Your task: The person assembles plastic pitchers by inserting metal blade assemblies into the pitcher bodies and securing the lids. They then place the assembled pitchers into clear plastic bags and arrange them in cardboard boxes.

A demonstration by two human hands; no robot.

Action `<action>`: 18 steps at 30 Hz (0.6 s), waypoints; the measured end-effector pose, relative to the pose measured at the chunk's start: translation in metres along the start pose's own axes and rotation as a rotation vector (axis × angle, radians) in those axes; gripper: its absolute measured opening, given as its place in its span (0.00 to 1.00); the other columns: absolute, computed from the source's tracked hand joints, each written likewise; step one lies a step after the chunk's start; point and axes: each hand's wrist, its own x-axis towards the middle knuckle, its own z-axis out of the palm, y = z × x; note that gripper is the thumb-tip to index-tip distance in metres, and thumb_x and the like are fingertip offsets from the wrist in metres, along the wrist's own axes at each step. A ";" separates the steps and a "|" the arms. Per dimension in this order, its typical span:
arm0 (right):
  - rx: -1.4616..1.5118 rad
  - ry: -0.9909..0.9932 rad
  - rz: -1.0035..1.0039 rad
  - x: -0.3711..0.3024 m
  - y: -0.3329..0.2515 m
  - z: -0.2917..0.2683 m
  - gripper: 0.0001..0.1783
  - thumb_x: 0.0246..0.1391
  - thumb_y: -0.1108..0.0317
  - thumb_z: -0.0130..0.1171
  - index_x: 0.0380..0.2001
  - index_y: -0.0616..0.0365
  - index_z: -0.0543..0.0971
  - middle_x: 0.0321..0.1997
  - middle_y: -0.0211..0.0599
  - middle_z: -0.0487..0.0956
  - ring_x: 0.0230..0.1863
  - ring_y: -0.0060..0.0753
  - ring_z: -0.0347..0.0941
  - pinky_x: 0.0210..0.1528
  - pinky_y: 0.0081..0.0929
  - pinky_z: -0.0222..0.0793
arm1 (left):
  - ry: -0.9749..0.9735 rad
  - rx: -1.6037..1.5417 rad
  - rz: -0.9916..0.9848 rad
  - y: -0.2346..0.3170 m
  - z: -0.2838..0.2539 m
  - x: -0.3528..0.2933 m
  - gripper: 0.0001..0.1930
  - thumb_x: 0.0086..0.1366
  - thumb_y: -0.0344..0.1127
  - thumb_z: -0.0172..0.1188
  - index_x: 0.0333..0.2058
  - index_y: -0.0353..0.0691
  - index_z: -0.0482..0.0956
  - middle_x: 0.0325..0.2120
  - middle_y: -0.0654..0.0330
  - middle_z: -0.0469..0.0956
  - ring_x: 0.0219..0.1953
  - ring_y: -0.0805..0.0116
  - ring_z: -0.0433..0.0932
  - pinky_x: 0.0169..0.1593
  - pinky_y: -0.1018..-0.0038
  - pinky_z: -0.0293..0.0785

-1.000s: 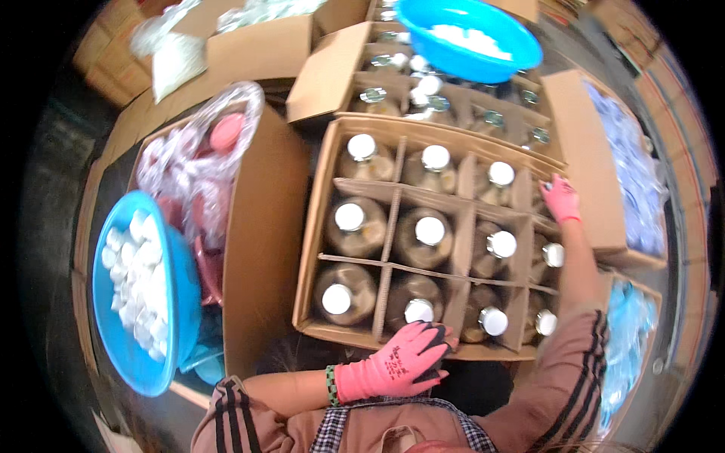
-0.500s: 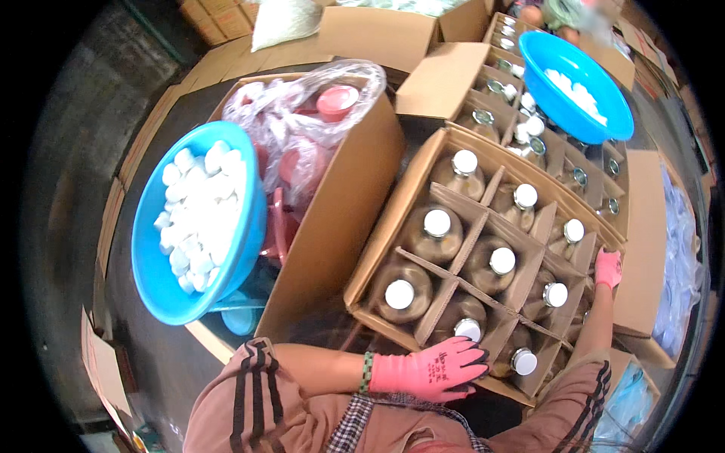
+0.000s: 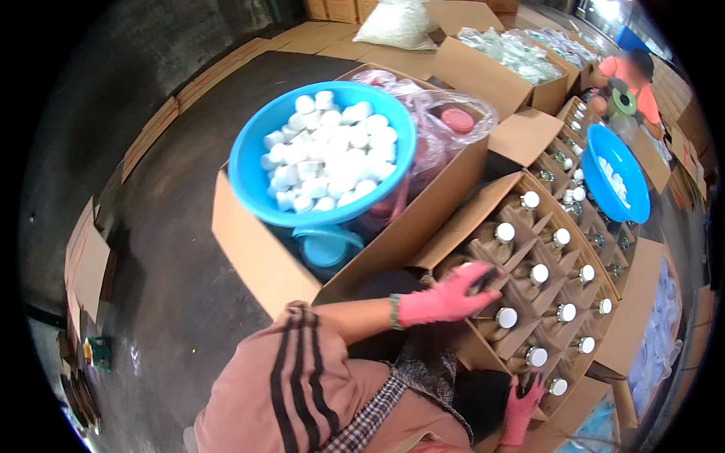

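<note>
A divided cardboard box (image 3: 461,343) stands in front of me. Clear bottles with white caps (image 3: 535,356) fill its compartments, several of them upright. My left hand (image 3: 453,294), in a pink glove with dark fingertips, hovers over the box's left edge, fingers apart. It is close to a capped bottle (image 3: 506,318), and I see nothing in its grasp. At the near edge of the box, my right hand (image 3: 522,405), gloved the same way, has its fingers spread by the wall, next to another capped bottle (image 3: 556,386).
A blue basin of white caps (image 3: 249,189) rests on a carton of pink plastic pieces (image 3: 445,204). Another blue basin (image 3: 638,198) sits on a second bottle box at the right. A co-worker (image 3: 642,98) is at the far right. Open cartons of wrapped goods (image 3: 513,57) stand behind.
My view has swung left, showing more floor and the co-worker. My right hand has gone from the box's far right side to its near edge. My left hand has lifted and moved along the left edge.
</note>
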 end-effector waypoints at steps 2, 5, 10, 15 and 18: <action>0.482 -0.008 0.235 -0.037 0.011 0.012 0.27 0.48 0.60 0.52 0.46 0.68 0.63 0.49 0.55 0.63 0.52 0.51 0.57 0.53 0.39 0.51 | 0.166 0.155 -0.044 0.037 -0.054 -0.030 0.18 0.49 0.34 0.57 0.40 0.36 0.67 0.35 0.55 0.68 0.42 0.66 0.67 0.46 0.72 0.62; 0.149 0.250 0.193 -0.048 0.000 0.016 0.24 0.48 0.60 0.51 0.42 0.70 0.66 0.43 0.53 0.67 0.47 0.51 0.61 0.49 0.35 0.56 | 0.728 -0.123 -0.317 0.038 -0.116 -0.087 0.22 0.51 0.36 0.57 0.44 0.41 0.61 0.39 0.61 0.63 0.40 0.70 0.63 0.43 0.76 0.61; 0.222 0.133 0.171 -0.030 -0.013 0.013 0.23 0.47 0.60 0.52 0.39 0.70 0.67 0.42 0.55 0.67 0.45 0.52 0.62 0.47 0.36 0.57 | 1.095 -0.833 -0.791 0.001 -0.206 -0.114 0.33 0.46 0.59 0.57 0.49 0.53 0.59 0.40 0.57 0.64 0.38 0.58 0.63 0.42 0.61 0.59; 0.247 0.141 0.117 -0.023 -0.014 0.021 0.21 0.48 0.58 0.51 0.38 0.68 0.68 0.40 0.53 0.68 0.43 0.49 0.63 0.46 0.36 0.57 | 0.952 -0.920 -0.621 -0.046 -0.265 -0.098 0.23 0.52 0.41 0.53 0.46 0.44 0.60 0.42 0.50 0.65 0.39 0.48 0.69 0.37 0.50 0.69; 0.333 0.231 0.130 -0.031 -0.004 0.028 0.17 0.49 0.60 0.50 0.34 0.65 0.69 0.34 0.49 0.70 0.38 0.46 0.65 0.42 0.34 0.59 | 1.071 -0.920 -0.591 -0.029 -0.266 -0.100 0.18 0.53 0.37 0.48 0.43 0.39 0.61 0.38 0.49 0.67 0.38 0.49 0.70 0.39 0.53 0.69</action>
